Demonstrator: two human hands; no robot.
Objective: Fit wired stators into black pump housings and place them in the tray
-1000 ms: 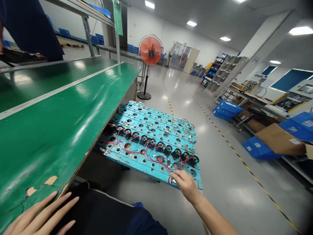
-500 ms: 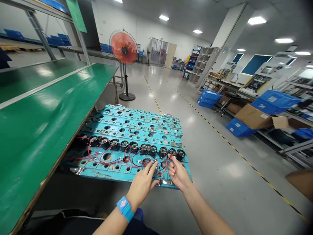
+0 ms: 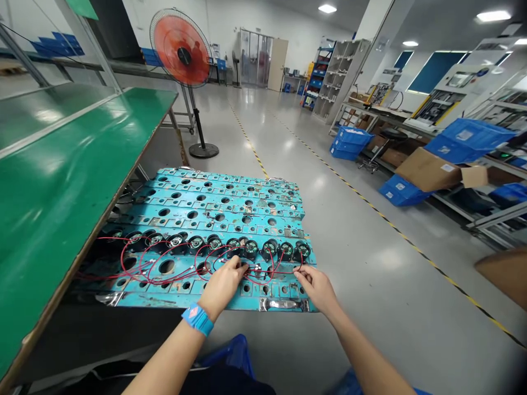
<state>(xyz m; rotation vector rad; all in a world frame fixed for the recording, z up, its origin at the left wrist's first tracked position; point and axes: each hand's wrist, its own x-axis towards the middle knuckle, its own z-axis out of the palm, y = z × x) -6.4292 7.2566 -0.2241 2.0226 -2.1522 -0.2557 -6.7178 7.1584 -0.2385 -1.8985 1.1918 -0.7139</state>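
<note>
A row of black round parts with greenish inner faces (image 3: 251, 249) sits across a turquoise board full of holes (image 3: 164, 300). Thin red wires (image 3: 173, 278) loop from these parts over the board's near side. My left hand (image 3: 222, 285), with a blue wristband, pinches some of the wires near the middle of the row. At the row's right end my right hand (image 3: 317, 286) grips a red wire between thumb and finger. Part of the wiring runs between both hands. Small white connectors (image 3: 258, 267) lie beside my left fingertips.
A green-topped bench (image 3: 82, 170) runs along the left, close to the board. Metal handles (image 3: 284, 305) are fixed at the board's edges. Beyond stands an orange pedestal fan (image 3: 183, 55). Blue bins (image 3: 405, 189) and a cardboard box (image 3: 428, 167) are on the right.
My left hand has moved left and closed from spread fingers onto the wires. My right hand has come lower and to the right, drawing a wire along. The view has tilted down.
</note>
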